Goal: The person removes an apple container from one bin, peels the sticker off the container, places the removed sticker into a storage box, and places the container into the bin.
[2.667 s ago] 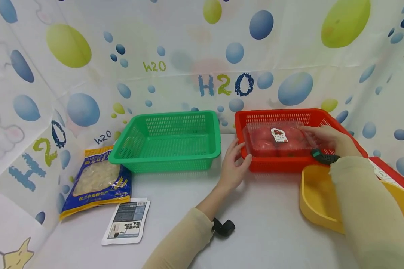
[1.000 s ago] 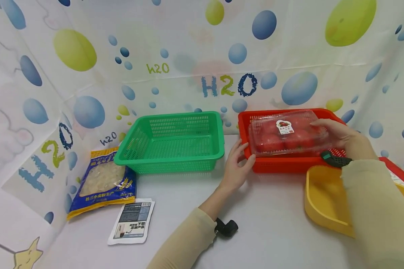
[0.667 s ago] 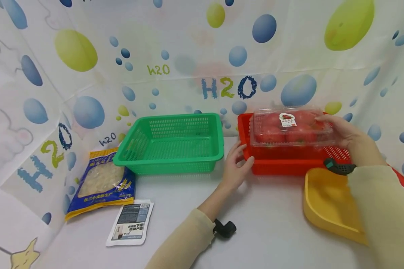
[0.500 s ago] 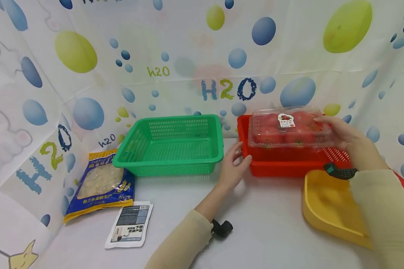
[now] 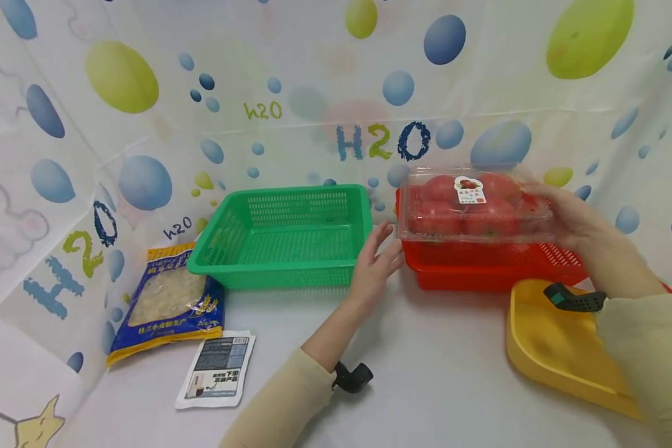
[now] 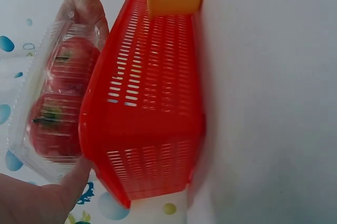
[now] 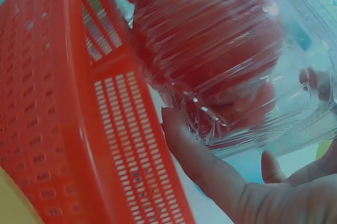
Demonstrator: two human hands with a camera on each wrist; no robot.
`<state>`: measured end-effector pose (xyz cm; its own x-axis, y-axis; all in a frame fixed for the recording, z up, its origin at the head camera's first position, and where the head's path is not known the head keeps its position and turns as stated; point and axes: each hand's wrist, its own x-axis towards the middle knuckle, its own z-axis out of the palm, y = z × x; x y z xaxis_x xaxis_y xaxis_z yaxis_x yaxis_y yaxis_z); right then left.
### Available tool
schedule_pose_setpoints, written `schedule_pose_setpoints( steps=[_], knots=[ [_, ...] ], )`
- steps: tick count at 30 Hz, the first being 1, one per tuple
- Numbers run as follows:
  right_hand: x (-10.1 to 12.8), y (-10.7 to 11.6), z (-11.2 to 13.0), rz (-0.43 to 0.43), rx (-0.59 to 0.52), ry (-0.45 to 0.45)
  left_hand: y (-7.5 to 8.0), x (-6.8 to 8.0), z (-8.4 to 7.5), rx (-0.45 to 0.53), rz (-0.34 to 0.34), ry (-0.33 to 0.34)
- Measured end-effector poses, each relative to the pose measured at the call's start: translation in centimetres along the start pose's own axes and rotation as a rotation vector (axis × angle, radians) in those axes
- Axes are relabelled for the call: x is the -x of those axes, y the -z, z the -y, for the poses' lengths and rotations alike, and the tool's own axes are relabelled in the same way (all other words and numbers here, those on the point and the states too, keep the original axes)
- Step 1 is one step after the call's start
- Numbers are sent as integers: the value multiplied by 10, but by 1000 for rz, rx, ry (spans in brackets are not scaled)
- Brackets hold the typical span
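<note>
My right hand (image 5: pixel 579 230) grips the right end of a clear plastic box of red tomatoes (image 5: pixel 459 214), which has a white label on its lid. The box is raised over the red basket (image 5: pixel 470 277), its left end reaching past the basket's left rim. In the right wrist view, the thumb lies along the lower edge of the tomato box (image 7: pixel 221 60). Beside the basket's left end is my left hand (image 5: pixel 369 270), its fingers spread and fairly straight. The left wrist view has that hand's thumb close to the box's near end.
To the left stands a green basket (image 5: pixel 297 249). A blue-and-yellow bag of pasta (image 5: pixel 168 298) and a white packet (image 5: pixel 215 370) lie at the table's left. A yellow tray (image 5: pixel 560 354) sits under the right forearm.
The tomato box, low in the red basket at first, has been lifted by my right hand and shifted left above the rim. My left hand has moved slightly left from the rim.
</note>
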<state>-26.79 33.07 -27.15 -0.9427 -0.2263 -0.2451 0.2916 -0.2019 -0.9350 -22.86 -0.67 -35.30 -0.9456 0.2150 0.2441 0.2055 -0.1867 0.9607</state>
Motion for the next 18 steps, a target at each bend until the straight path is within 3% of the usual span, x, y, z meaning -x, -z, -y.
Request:
schedule_pose_setpoints(
  steps=[7,13,18],
  knots=[
    [15,-13,5,7,15,6,5,-1,-13,15,24,-27],
    [24,-33,3,137,96,47,13,4,-21,38,44,-15],
    [33,-53,-3,152,81,61,28,12,-30,53,42,-26]
  ],
)
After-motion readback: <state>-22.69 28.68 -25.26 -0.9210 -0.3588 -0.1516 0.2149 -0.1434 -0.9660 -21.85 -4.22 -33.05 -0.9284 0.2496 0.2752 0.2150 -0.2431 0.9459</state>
